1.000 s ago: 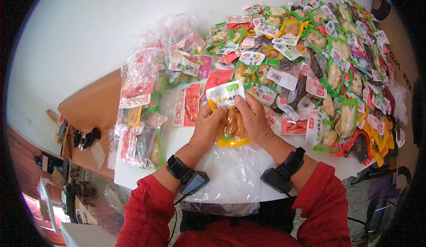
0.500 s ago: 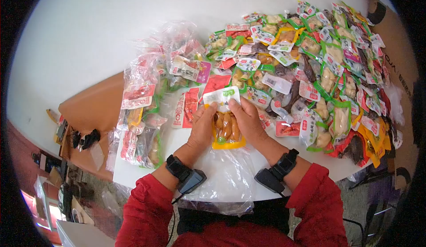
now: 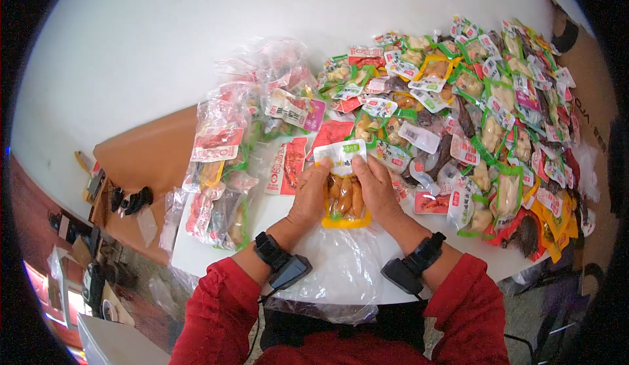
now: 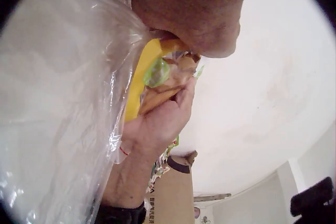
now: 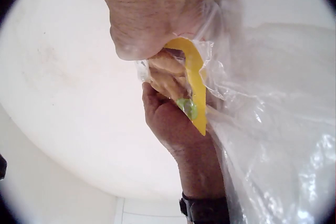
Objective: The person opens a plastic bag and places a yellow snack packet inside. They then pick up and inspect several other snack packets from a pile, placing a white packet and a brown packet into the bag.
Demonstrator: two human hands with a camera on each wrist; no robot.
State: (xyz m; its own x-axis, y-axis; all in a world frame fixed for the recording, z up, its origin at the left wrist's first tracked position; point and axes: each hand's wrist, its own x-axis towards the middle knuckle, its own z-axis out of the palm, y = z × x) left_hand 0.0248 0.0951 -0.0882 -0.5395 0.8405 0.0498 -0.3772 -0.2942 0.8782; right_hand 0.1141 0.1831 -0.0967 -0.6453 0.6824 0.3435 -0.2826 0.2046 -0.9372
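A vacuum-sealed food packet [image 3: 345,194] with brown pieces inside, yellow edging and a white-and-green label is held upright in front of the body. My left hand [image 3: 308,198] grips its left side, thumb on the front near the label. The right hand [image 3: 382,191] grips the opposite side the same way; most fingers of both hands are hidden behind the packet. A clear plastic bag [image 3: 334,267] lies just below, draping over the table's front edge. From the left wrist view, the packet's yellow bottom edge [image 4: 137,80] and a green spot show between the hands.
A large heap of sealed food packets [image 3: 491,129] covers the white table's [image 3: 275,217] right side. Filled clear bags of packets [image 3: 219,149] stand at the left, with a red packet [image 3: 286,165] beside them. Brown cardboard [image 3: 147,149] is at far left, a carton [image 3: 593,122] at far right.
Both hands keep hold of the packet, tilting it slightly. The thumbs have shifted over its front, off the label's middle toward the sides. The heap and bags look undisturbed; the head view shifts a little.
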